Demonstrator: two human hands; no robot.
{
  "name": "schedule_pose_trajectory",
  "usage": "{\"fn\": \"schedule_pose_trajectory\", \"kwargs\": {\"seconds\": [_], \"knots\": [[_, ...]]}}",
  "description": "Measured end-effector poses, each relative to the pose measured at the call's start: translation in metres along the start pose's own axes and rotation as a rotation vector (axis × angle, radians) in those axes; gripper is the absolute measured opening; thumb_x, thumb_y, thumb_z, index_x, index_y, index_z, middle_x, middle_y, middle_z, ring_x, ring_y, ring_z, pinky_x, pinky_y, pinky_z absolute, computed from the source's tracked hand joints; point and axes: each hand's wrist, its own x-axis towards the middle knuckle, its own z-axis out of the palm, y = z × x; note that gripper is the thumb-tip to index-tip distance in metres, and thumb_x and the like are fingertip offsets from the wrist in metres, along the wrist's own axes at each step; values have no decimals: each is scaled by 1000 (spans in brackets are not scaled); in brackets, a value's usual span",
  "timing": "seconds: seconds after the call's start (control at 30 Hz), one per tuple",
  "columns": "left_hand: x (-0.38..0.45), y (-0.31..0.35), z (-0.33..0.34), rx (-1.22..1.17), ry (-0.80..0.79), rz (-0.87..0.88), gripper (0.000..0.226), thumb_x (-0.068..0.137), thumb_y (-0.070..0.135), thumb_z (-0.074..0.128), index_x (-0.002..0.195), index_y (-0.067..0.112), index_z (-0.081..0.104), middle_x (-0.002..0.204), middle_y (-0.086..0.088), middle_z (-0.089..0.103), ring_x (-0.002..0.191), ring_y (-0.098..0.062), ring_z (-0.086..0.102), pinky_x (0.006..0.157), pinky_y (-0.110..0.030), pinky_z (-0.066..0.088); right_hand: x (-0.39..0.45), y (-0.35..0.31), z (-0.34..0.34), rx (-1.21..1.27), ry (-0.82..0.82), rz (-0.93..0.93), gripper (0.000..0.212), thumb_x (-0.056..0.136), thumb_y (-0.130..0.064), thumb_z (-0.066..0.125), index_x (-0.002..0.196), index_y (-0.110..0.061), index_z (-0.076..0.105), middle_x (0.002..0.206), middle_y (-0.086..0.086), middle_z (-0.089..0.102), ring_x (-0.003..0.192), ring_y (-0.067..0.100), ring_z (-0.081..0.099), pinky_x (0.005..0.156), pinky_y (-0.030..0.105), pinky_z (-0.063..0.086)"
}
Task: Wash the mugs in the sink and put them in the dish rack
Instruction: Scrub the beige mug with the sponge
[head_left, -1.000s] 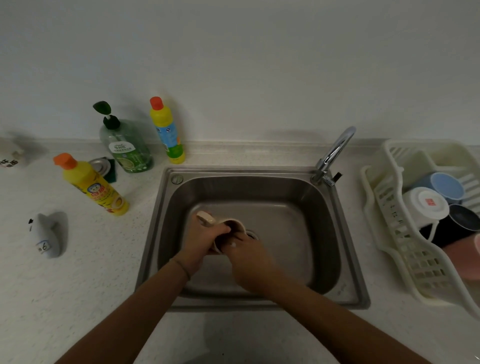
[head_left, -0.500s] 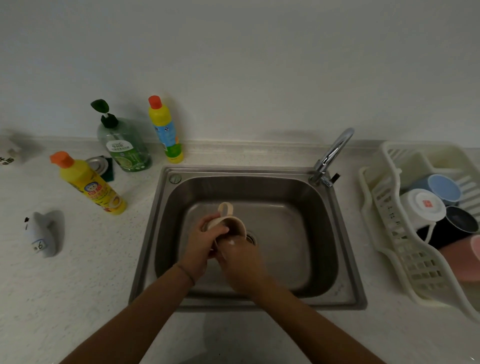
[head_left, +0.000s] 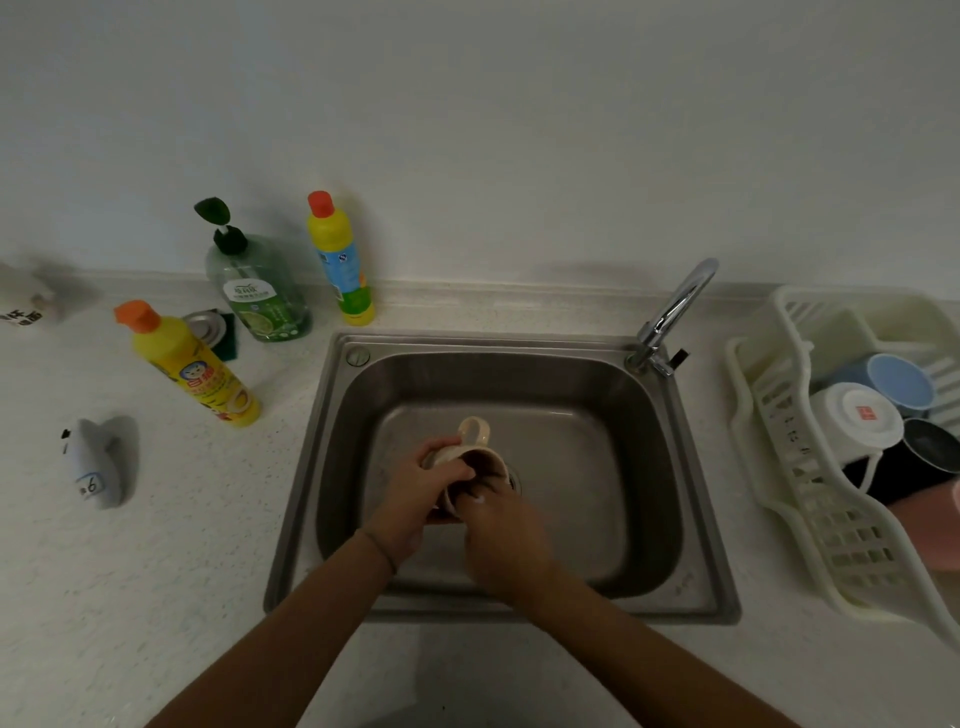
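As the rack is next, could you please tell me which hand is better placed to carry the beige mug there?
Probably the left hand: it already grips the beige mug. The dish rack is rightward, but the right hand has fingers inside it.

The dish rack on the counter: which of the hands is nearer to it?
The right hand. It is at the beige mug over the sink, on the side toward the dish rack. The left hand grips the mug from the far side.

Sink (head_left: 691, 519) seen as brushed metal; tap (head_left: 675, 312) polished chrome; dish rack (head_left: 779, 431) matt plastic; worktop (head_left: 156, 571) speckled.
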Motion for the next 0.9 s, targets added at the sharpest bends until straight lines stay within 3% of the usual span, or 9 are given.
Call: {"fn": "schedule_pose_trajectory", "kwargs": {"seconds": [0.07, 0.1, 0.23, 0.3, 0.4, 0.57, 0.73, 0.87, 0.9], "knots": [[0, -1, 6, 46, 37, 9, 40, 85, 6, 74, 119, 26, 67, 117, -1, 62, 102, -25, 63, 66, -36, 56, 5, -18, 1, 225, -11, 248, 40, 84, -5, 57, 122, -14, 64, 112, 6, 70, 99, 26, 66, 79, 36, 57], [2, 0, 2, 63, 23, -8, 41, 84, 8, 75, 119, 27, 67, 120, -3, 62, 104, -26, 63, 65, -36, 56, 5, -17, 0, 216, -39, 231, 40, 85, -6, 56, 123, -14, 63, 113, 7, 70, 98, 27, 66, 79, 37, 56], [6, 10, -29, 178, -221, -86, 51, 71, 22, 81, 120, 33, 69, 132, -5, 58, 116, -33, 60, 72, -39, 61, -1, 22, -5, -226, -185, -342, 50, 87, -8, 58, 137, -12, 53, 127, 12, 62, 113, 32, 56, 71, 45, 58], [6, 11, -28, 152, -255, -87, 52, 71, 25, 80, 122, 30, 69, 131, -5, 61, 117, -33, 61, 73, -40, 61, 0, 31, -3, -242, -192, -382, 45, 90, -8, 52, 135, -10, 53, 124, 14, 62, 109, 33, 57, 67, 45, 58], [5, 5, -9, -13, -96, 0, 48, 78, 22, 80, 125, 26, 66, 128, -12, 64, 114, -32, 64, 68, -36, 60, 8, 21, 3, -153, -79, -199, 44, 94, -15, 38, 137, -14, 50, 122, 9, 63, 104, 29, 60, 72, 45, 57], [5, -9, 16, -222, 138, 142, 40, 86, 7, 76, 124, 10, 65, 117, -15, 71, 106, -31, 70, 72, -29, 59, 19, -15, 8, 237, 215, 160, 26, 93, -13, 49, 112, -10, 67, 98, 4, 72, 83, 19, 67, 71, 37, 58], [11, -5, -8, -89, 59, 44, 46, 83, 14, 79, 125, 22, 65, 127, -12, 64, 112, -34, 64, 68, -39, 60, 9, 21, 4, -148, -14, -185, 40, 98, -17, 47, 138, -18, 51, 128, 5, 62, 115, 23, 58, 78, 36, 59], [6, -2, 5, -107, 89, 70, 36, 88, 7, 72, 123, 17, 65, 123, -14, 67, 108, -32, 66, 68, -35, 57, 14, -11, 7, 163, 99, 124, 30, 98, -13, 54, 128, -14, 60, 116, 4, 68, 100, 20, 65, 82, 36, 58], [5, 1, 4, -93, 85, 58, 36, 89, 7, 72, 122, 17, 65, 122, -14, 67, 107, -31, 66, 69, -37, 58, 14, -12, 7, 186, 90, 112, 29, 99, -14, 53, 128, -14, 60, 117, 4, 67, 100, 20, 65, 82, 36, 58]]}}
